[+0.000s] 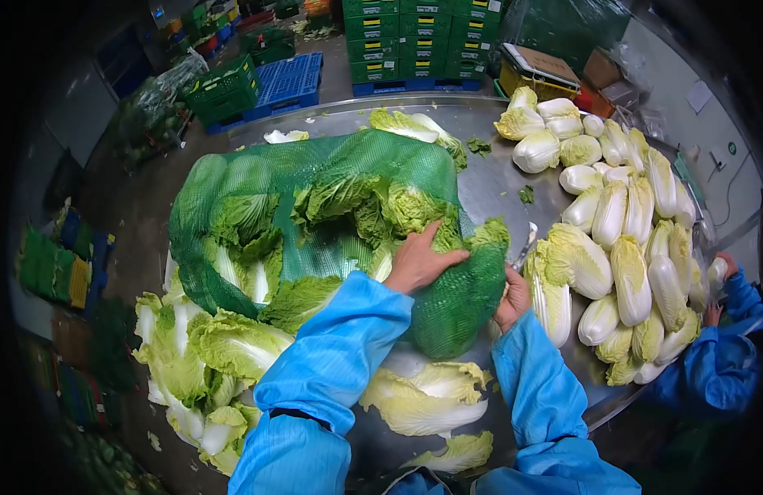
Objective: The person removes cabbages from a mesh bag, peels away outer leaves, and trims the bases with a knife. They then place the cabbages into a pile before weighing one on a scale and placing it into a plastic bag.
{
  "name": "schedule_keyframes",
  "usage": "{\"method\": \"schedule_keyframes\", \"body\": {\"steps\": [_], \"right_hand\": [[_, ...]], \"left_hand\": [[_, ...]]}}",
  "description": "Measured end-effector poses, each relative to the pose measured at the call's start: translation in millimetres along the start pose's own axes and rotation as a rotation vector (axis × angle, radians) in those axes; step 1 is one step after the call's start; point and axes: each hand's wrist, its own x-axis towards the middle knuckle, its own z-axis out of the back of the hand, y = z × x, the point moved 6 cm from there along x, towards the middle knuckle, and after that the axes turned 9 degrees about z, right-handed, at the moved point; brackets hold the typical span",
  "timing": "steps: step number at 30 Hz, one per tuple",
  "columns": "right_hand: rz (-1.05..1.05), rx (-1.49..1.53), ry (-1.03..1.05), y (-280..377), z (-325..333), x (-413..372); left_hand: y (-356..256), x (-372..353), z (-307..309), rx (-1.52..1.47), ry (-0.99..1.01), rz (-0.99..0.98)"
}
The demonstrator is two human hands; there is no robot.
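Note:
A green mesh bag (pixel 258 177) lies on its side across the metal table, with several Chinese cabbages (pixel 410 202) inside or showing through its opening. My left hand (pixel 423 260) rests against the bag and leafy cabbage, thumb and forefinger spread apart; its other fingers are partly hidden. At the bag's right end, my right hand (pixel 513 301) has its fingers curled on the green netting, which bulges around a cabbage. Loose cabbage leaves (pixel 431 400) lie below my hands.
Trimmed Chinese cabbages (pixel 612 247) are heaped on the right of the table (pixel 489 186). Discarded outer leaves (pixel 204 355) pile up at its left edge. A co-worker's blue sleeve (pixel 720 363) is at far right. Stacked green crates (pixel 419 41) stand behind.

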Motion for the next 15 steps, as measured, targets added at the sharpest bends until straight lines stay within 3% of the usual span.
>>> {"method": "schedule_keyframes", "body": {"steps": [2,4,6,8,10,13,15], "right_hand": [[-0.02,0.033,0.021,-4,-4,-2],[0.034,0.004,0.095,3,-16,-2],[0.085,-0.085,0.104,18,-22,1],[0.161,-0.193,0.072,36,-38,-3],[0.079,-0.268,0.074,35,-43,-1],[-0.05,-0.333,0.15,8,-36,5],[-0.008,-0.432,0.132,6,-35,-6]], "left_hand": [[4,1,-1,0.009,0.113,0.042],[12,-13,17,-0.343,0.122,-0.012],[40,-56,42,-0.373,-0.124,-0.079],[78,-121,68,-0.637,-0.346,0.06],[91,-173,86,-0.949,-0.404,0.281],[94,-176,91,-0.781,-0.342,0.242],[69,-150,93,-0.697,-0.208,0.184]]}}
